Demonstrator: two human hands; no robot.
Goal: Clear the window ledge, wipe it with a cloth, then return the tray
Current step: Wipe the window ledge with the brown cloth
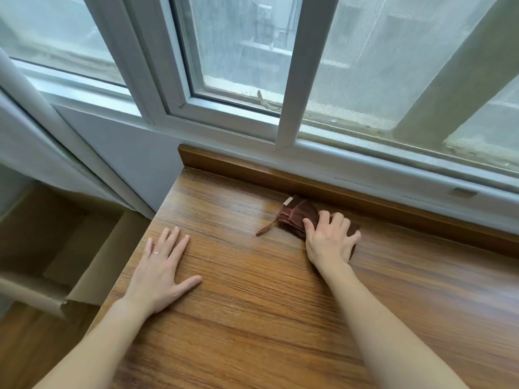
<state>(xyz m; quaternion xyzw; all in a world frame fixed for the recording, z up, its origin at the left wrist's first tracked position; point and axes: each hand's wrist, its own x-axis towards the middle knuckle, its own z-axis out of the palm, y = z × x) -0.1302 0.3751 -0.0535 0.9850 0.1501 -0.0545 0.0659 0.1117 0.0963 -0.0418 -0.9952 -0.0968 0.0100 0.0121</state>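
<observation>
Counting what lies on the wide brown wood-grain window ledge (252, 276) gives one dark reddish-brown folded cloth (295, 217) and two bare hands, nothing else on the boards. One thin ring (155, 252) sits on a finger of the left hand (160, 268), which lies flat on the wood near the ledge's left edge, fingers straight and slightly spread, thumb out to the side. The right hand (331, 240) presses down on the cloth with fingers bent over its top, the fingertips curled onto the fabric, covering the cloth's right part. A small pale label and a thin hanging loop stick out from the cloth's uncovered left end. The cloth lies close to the raised wooden strip (280, 175) that runs along the back of the ledge, well to the right of the left hand and apart from it. Behind the strip stands a white-framed sliding window (224, 113) with a grey mesh screen (379, 66) over its right part. To the left, below the ledge's edge, an open brown cardboard box (84, 248) stands against a pale wall, beside a white pipe (42, 113).
</observation>
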